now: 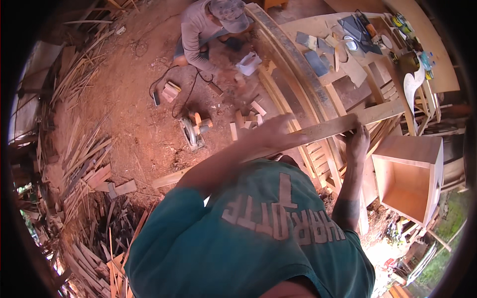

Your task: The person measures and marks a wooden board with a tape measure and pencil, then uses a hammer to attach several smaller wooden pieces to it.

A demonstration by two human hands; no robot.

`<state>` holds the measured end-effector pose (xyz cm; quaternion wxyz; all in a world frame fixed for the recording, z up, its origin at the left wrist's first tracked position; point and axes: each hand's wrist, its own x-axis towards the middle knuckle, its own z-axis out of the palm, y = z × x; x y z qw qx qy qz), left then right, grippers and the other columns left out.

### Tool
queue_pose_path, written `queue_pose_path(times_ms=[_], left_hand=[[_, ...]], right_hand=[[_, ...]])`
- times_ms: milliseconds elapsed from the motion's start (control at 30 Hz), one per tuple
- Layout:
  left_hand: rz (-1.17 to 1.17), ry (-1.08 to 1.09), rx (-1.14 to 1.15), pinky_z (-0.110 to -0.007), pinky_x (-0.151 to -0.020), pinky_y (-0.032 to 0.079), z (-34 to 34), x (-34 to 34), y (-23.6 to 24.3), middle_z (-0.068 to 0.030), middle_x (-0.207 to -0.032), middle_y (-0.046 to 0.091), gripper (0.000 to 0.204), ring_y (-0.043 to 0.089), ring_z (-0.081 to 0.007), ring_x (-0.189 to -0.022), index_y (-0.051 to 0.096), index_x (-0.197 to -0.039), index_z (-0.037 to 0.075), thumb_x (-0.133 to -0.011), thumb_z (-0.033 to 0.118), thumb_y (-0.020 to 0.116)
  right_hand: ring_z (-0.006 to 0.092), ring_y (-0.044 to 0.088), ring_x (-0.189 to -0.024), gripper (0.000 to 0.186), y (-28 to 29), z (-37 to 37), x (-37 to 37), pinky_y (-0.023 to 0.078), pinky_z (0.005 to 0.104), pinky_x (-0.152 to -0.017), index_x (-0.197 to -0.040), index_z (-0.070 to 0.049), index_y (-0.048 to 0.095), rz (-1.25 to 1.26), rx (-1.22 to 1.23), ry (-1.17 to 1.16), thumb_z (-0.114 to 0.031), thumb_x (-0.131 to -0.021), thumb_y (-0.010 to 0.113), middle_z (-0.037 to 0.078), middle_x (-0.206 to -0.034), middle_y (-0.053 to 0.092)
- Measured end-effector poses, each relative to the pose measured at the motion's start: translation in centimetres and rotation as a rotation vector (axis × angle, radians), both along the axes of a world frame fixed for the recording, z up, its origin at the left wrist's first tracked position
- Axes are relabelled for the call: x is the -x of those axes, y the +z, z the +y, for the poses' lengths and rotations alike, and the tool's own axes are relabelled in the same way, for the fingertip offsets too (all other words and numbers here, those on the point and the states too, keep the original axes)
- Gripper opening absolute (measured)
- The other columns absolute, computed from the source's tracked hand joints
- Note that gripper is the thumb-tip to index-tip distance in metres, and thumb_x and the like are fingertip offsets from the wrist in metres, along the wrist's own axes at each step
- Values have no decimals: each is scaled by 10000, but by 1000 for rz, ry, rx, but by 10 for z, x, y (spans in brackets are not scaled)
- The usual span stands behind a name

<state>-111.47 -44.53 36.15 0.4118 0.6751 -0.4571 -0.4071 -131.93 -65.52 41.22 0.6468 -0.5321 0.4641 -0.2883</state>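
A long wooden plank (325,130) lies across in front of my body, from the lower left up to the right. My right hand (357,141) is closed round it toward its right part, with fingers at the plank's edge. Farther left, my left hand (271,133) is over the plank and smeared by motion, so its fingers do not show clearly. The plank's left end (171,179) comes out beyond my left forearm, which covers part of its length.
A co-worker (203,35) crouches on the dirt floor ahead, near a circular saw (193,131) and wood blocks (246,121). Long beams (293,64) and a tool-strewn workbench (318,25) stand right. An open wooden box (407,174) is beside my right arm. Scrap strips (84,164) lie left.
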Motion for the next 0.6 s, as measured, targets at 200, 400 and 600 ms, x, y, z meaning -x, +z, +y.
queue_pose_path(times_ms=[200, 400, 600], left_hand=[[-14, -151, -626, -427, -1033, 477, 161, -63, -58, -231, -1379, 586, 792, 594, -321, -1258, 553, -1364, 43, -864, 646, 669], [-486, 38, -321, -469, -911, 534, 191, -42, -89, -183, -1129, 707, 646, 678, -362, -1069, 652, -1211, 117, -737, 515, 834], [-499, 229, -219, -431, -721, 579, 177, -39, -58, -131, -867, 737, 564, 728, -330, -816, 661, -1084, 99, -730, 488, 861]], right_hand=[[331, 714, -957, 331, -13, -32, 17, 663, 429, -741, -1241, 33, 568, -84, -31, -127, -206, -1036, 466, 182, -1116, 647], [320, 718, -942, 292, -21, -43, 21, 659, 418, -739, -1227, 15, 580, -94, 132, -40, -175, -1017, 509, 179, -1111, 645], [285, 715, -863, 320, -19, -73, -1, 625, 391, -650, -1261, -6, 547, -56, -81, -160, -208, -1028, 459, 146, -1043, 657]])
